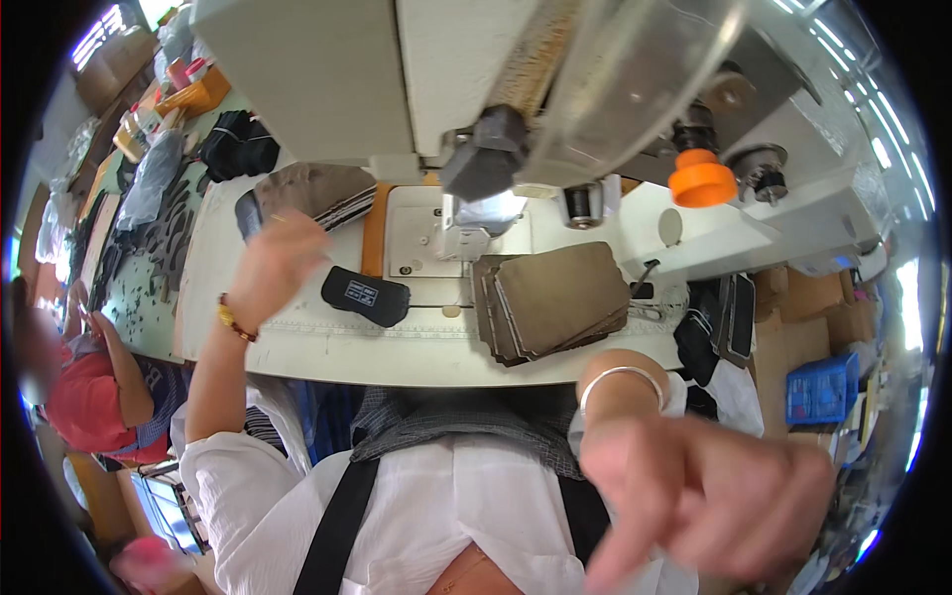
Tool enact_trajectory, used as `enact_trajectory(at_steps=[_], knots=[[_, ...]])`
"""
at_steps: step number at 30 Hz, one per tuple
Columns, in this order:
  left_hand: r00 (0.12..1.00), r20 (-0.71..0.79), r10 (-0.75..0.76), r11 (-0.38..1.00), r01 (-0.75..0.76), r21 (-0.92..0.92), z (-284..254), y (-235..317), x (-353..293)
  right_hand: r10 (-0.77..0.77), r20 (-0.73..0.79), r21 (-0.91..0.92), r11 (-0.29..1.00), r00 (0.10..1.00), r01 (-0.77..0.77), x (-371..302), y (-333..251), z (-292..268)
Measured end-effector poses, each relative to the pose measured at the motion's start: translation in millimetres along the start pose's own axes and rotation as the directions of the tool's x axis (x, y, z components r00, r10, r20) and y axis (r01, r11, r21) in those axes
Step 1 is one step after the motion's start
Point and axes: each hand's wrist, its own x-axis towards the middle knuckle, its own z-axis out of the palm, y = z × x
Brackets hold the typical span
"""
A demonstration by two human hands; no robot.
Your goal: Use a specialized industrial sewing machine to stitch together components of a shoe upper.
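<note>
My left hand (283,260) is over the left side of the sewing machine's table, at the near edge of a stack of grey-brown flat pieces (315,188). Its fingers are blurred, so whether they hold anything does not show. Close by on the right lies a black, curved pad with a pale printed label (365,296). My right hand (699,491) is raised off the near right edge of the table, partly curled and smeared by motion. In front of the needle area rests a second, uneven stack of brown rectangular pieces (562,297).
The sewing machine (466,233) fills the far middle, with an orange knob (702,178) at its right. Black pieces (716,322) sit at the table's right end. A blue basket (823,387) stands farther right. At the left, another person (109,392) works beside a green table (149,307).
</note>
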Motion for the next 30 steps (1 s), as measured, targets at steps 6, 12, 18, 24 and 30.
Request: enact_trajectory(at_steps=[6, 12, 18, 24, 30], knots=[[0.955, 0.285, 0.085, 0.996, -0.077, -0.041, 21.8, 35.7, -0.2, 0.683, -0.006, -0.835, 0.399, 0.731, -0.379, -2.8, -15.4, -83.9], [0.951, 0.304, 0.057, 0.981, 0.002, -0.192, 24.0, 24.4, 3.0, 0.88, -0.236, -0.972, -0.212, 0.412, -0.105, -52.2, -47.3, -128.6], [0.948, 0.315, 0.035, 0.977, 0.033, -0.209, 21.7, 25.9, 6.3, 0.9, -0.275, -0.958, -0.285, 0.337, -0.022, -56.3, -46.0, -132.1], [0.973, 0.215, 0.088, 0.995, -0.077, -0.059, 26.4, 33.6, -3.6, 0.904, -0.245, -0.967, -0.255, 0.35, -0.018, -52.8, -41.9, -136.5], [0.976, 0.192, 0.099, 0.994, -0.087, -0.069, 29.0, 27.1, -7.4, 0.887, -0.22, -0.973, -0.228, 0.406, -0.03, -53.5, -41.6, -139.2]])
